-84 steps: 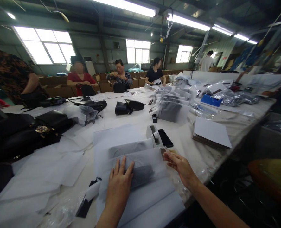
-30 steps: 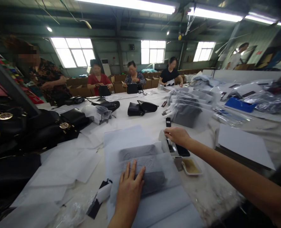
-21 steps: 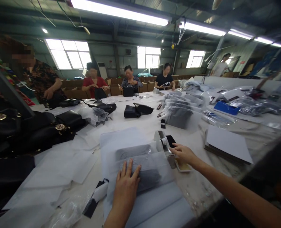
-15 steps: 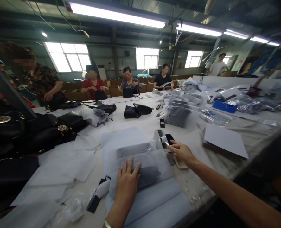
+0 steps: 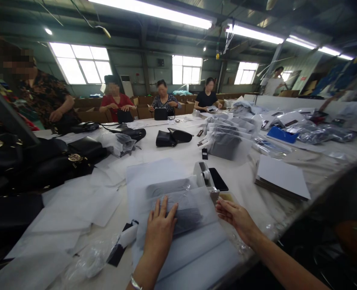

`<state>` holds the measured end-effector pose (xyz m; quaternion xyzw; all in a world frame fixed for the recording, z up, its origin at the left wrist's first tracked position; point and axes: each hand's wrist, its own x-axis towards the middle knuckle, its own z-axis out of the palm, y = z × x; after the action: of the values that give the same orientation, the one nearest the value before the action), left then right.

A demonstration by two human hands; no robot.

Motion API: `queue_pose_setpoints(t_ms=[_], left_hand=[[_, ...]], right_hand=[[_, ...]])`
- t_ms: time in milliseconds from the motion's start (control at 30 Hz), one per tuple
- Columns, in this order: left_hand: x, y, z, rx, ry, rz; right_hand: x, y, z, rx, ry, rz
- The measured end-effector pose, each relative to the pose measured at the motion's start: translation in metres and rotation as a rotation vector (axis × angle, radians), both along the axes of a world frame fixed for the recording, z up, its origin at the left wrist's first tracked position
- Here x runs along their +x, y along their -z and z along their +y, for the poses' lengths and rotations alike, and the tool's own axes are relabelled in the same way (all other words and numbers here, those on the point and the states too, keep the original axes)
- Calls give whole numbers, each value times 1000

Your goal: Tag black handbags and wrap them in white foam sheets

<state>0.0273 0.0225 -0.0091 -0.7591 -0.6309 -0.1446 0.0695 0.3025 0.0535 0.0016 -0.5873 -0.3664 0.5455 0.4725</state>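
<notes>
My left hand (image 5: 161, 225) lies with spread fingers on a dark item wrapped in translucent white paper (image 5: 187, 215), pressing the paper's fold. Under it are larger sheets of pale paper (image 5: 154, 169). My right hand (image 5: 234, 217) is just right of the wrapped item, thumb and forefinger pinched together at the front end of a tape dispenser (image 5: 203, 175); what is between the fingertips is too small to make out. A black phone-like slab (image 5: 218, 179) lies beside the dispenser.
Black bags (image 5: 84, 151) and loose white sheets (image 5: 72, 209) cover the left side. Wrapped items (image 5: 223, 143), a blue tray (image 5: 282, 135) and a card stack (image 5: 282, 177) stand to the right. Several people work across the table (image 5: 142, 155).
My right hand has moved from the tape roll down toward me, to the dispenser's front end. My left hand stays on the wrapped item. The view has shifted slightly.
</notes>
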Motion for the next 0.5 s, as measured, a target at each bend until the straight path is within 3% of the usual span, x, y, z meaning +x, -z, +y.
queue_pose_setpoints(t_ms=[133,267,367,500], left_hand=[[0,-2,1,-13,1,-2],[1,-4,1,-32,1,8],[-1,-5,2,-42,16,-11],[-6,-8,4,-71,37,-86]], right_hand=[[8,15,16,60,-58,-261],[25,13,19,80,-134,-414],[40,-2,12,245,-194,-725],[41,-45,14,566,-368,-1010]])
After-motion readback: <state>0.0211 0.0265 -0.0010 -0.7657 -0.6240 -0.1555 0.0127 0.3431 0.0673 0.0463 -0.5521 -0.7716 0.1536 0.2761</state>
